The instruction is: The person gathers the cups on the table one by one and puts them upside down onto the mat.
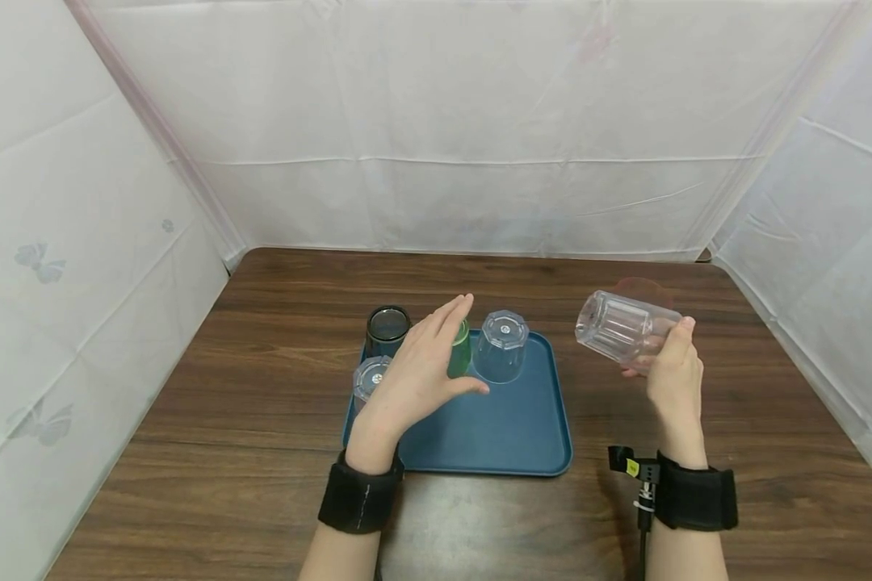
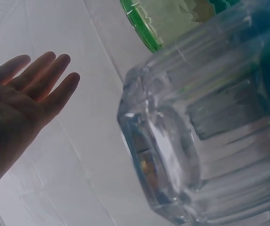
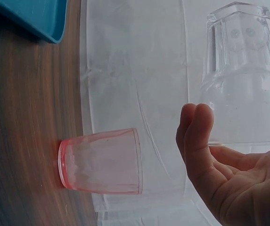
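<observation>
My right hand (image 1: 674, 375) grips a clear glass (image 1: 618, 327) by its rim end, tilted almost sideways above the table to the right of the tray. In the right wrist view its fingers curl at the rim of that glass (image 3: 243, 89). My left hand (image 1: 421, 367) is spread, thumb apart, over the left part of a blue tray (image 1: 494, 444) and holds nothing. Near it, a clear glass (image 1: 372, 376) stands upside down, partly hidden by the hand and close up in the left wrist view. A green glass (image 1: 460, 355) shows behind the fingers.
Another clear glass (image 1: 503, 347) stands upside down at the tray's back right. A dark glass (image 1: 387, 328) is at its back left. Behind the held glass, a pink glass (image 3: 102, 162) stands upright on the wooden table (image 1: 247, 484). White sheeting (image 1: 436, 121) encloses the table's back and sides.
</observation>
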`<act>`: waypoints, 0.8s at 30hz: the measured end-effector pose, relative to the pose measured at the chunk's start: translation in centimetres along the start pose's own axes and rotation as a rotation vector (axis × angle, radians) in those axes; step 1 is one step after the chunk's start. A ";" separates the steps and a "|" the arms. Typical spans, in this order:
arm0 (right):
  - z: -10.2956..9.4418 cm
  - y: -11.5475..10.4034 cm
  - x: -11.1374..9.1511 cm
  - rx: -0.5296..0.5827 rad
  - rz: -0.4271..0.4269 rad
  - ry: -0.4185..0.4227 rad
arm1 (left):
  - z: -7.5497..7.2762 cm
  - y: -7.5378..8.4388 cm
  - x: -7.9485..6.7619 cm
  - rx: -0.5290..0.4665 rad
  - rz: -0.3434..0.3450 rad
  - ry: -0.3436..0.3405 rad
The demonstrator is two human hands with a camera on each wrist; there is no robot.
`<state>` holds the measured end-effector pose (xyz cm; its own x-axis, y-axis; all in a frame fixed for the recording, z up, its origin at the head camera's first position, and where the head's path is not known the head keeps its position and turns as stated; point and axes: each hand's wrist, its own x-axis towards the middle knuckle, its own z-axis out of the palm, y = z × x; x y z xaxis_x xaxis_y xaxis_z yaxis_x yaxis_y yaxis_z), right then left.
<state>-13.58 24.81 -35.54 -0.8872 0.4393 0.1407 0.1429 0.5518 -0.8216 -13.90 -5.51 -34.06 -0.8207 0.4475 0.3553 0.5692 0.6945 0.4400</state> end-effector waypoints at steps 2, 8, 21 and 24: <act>0.1 -0.1 -0.1 0.001 -0.014 -0.010 | 0.1 0.2 0.1 -0.001 0.006 -0.006; 0.6 -0.3 -0.3 -0.003 -0.081 -0.033 | 0.6 0.6 0.2 -0.005 0.041 -0.013; 1.8 -1.4 -1.3 0.004 -0.150 -0.131 | 1.4 1.1 0.4 -0.036 0.078 -0.020; 2.2 -1.5 -1.5 0.036 -0.191 -0.141 | 1.5 1.4 0.3 -0.035 0.080 -0.032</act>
<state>-13.45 21.77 -35.69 -0.9496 0.2243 0.2190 -0.0472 0.5883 -0.8073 -13.45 -3.60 -34.60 -0.7732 0.5193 0.3639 0.6341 0.6360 0.4398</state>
